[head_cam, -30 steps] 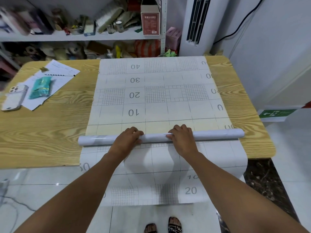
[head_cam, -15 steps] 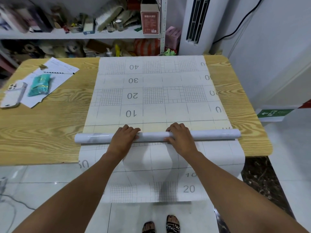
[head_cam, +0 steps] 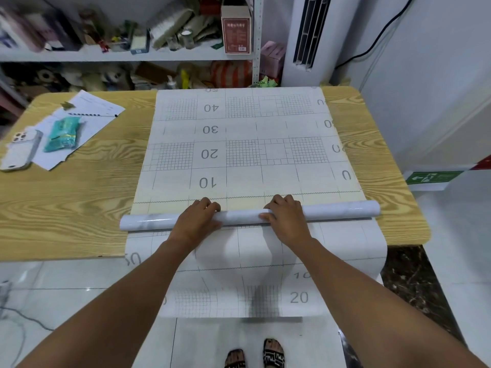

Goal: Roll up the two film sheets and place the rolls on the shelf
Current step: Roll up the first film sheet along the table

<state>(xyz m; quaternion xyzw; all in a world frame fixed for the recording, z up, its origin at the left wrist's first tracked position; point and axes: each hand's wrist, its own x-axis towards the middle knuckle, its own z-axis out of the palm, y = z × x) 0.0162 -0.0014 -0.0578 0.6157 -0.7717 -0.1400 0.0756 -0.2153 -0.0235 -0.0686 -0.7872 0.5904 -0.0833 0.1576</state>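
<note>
Compared with a second ago, the film roll (head_cam: 239,217) lies slightly nearer the "10" mark on the flat film sheet (head_cam: 239,158), and both hands remain on it. The roll rests across the table (head_cam: 66,205) near its front edge. The fingers of the left hand (head_cam: 196,221) and right hand (head_cam: 287,219) curl over the roll. Counted: one roll, two hands, one phone (head_cam: 22,150), one teal packet (head_cam: 62,135).

The film roll (head_cam: 240,217) farther up the sheet (head_cam: 244,166), nearer its zigzag line (head_cam: 241,198), left hand (head_cam: 198,221) and right hand (head_cam: 287,221) with it.
</note>
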